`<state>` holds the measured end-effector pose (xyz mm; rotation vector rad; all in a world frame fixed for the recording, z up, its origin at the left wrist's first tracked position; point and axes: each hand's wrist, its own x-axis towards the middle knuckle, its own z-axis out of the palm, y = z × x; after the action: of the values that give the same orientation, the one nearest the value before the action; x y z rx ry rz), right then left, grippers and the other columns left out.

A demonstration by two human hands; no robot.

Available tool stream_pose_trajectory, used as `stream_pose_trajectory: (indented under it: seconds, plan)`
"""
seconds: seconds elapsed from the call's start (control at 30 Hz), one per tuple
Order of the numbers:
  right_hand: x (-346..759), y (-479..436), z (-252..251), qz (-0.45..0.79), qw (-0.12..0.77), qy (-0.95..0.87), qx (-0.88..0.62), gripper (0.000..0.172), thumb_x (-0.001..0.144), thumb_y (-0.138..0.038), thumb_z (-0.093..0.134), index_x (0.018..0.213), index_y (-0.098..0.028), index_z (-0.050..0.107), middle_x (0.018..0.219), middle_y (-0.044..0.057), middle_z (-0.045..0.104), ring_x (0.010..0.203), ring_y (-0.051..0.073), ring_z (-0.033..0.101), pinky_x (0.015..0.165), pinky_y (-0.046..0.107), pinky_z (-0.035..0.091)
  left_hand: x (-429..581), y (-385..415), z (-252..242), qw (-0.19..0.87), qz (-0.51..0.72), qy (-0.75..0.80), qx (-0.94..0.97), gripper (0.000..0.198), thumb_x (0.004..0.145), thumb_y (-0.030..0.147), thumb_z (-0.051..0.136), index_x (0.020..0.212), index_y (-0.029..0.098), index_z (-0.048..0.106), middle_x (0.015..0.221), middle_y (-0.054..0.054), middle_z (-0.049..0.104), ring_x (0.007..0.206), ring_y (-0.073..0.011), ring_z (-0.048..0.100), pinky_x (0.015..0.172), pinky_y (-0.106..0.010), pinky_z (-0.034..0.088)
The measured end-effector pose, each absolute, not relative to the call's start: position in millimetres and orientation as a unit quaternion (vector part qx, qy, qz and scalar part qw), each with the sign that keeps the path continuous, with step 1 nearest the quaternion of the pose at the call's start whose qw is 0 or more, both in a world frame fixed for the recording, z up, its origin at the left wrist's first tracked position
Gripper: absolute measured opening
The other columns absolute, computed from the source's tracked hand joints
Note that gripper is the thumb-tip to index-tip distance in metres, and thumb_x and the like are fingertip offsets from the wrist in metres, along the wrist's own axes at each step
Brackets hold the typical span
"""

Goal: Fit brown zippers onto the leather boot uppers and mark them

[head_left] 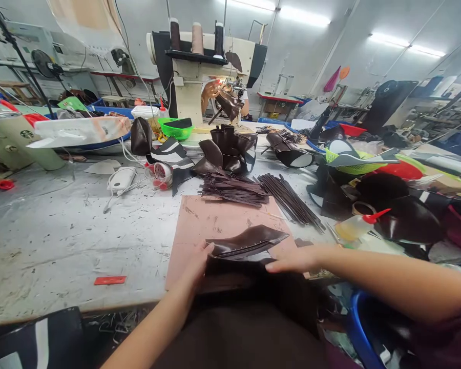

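A dark brown leather piece point(249, 239) with a row of pale marks or stitches along a folded edge lies over the pink board at the table's front edge. My left hand point(196, 262) is closed on its left end, thumb on top. On the right side, my right hand point(292, 259) grips the leather with the thumb along the near edge; its fingertips are partly hidden. Just behind the leather are a pile of dark leather strips point(232, 188) and a fanned bundle of thin dark strips point(290, 200).
A red flat piece point(110, 280) lies on the left of the table. At the right stands a glue bottle point(355, 228) with a red nozzle near dark leather pieces. Behind are a green basket point(175, 129) and a sewing machine point(211, 77), where another person's hand holds leather.
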<state>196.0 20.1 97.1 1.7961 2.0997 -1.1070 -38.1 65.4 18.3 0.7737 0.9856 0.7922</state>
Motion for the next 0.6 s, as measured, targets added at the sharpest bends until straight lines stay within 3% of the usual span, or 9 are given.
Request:
stream_pose_trajectory:
  seconds: [0.1,0.17,0.27,0.33,0.5,0.6]
  plan:
    - [179,14,96,-0.219,0.133,0.821,0.510,0.038,0.072,-0.031,0.058,0.106,-0.014,0.059,0.089,0.013,0.065,0.083,0.025,0.060,0.069,0.034,0.044,-37,69,15,0.727,0.365,0.453,0.365,0.032,0.057,0.041,0.068,0.076,0.017,0.059,0.076,-0.002,0.067,0.081,-0.0213,0.061,0.071,-0.029,0.045]
    - [164,12,103,-0.147,0.164,0.886,0.407,0.046,0.072,-0.021,0.055,0.117,-0.016,0.051,0.090,0.012,0.065,0.079,0.023,0.061,0.064,0.032,0.044,-35,70,12,0.719,0.366,0.458,0.374,0.036,0.056,0.043,0.068,0.077,0.016,0.059,0.077,-0.003,0.067,0.082,-0.0221,0.060,0.071,-0.030,0.044]
    - [142,13,114,-0.157,0.247,0.895,0.336,0.038,0.074,-0.037,0.054,0.101,-0.011,0.060,0.071,0.012,0.067,0.063,0.025,0.062,0.051,0.030,0.041,-30,69,9,0.712,0.365,0.461,0.383,0.039,0.055,0.045,0.068,0.078,0.015,0.059,0.077,-0.004,0.066,0.081,-0.0230,0.060,0.071,-0.031,0.044]
    - [130,17,117,-0.155,0.267,0.889,0.339,0.046,0.075,-0.050,0.049,0.089,-0.009,0.064,0.067,0.014,0.066,0.060,0.027,0.062,0.048,0.031,0.040,-28,68,8,0.708,0.366,0.465,0.387,0.039,0.055,0.045,0.067,0.078,0.015,0.059,0.078,-0.004,0.066,0.080,-0.0225,0.060,0.071,-0.031,0.044]
    - [123,28,110,-0.139,0.202,0.908,0.340,0.026,0.072,-0.021,0.048,0.093,-0.011,0.060,0.071,0.012,0.067,0.059,0.023,0.063,0.047,0.028,0.037,-27,64,14,0.696,0.365,0.481,0.389,0.036,0.056,0.043,0.067,0.077,0.015,0.059,0.078,-0.003,0.066,0.079,-0.0208,0.059,0.069,-0.029,0.043]
    - [131,29,104,-0.174,0.188,0.899,0.356,0.027,0.073,-0.024,0.047,0.094,-0.013,0.060,0.072,0.011,0.067,0.061,0.023,0.063,0.048,0.027,0.038,-26,63,14,0.694,0.369,0.484,0.385,0.035,0.057,0.043,0.067,0.077,0.016,0.058,0.077,-0.002,0.065,0.077,-0.0194,0.059,0.070,-0.029,0.043]
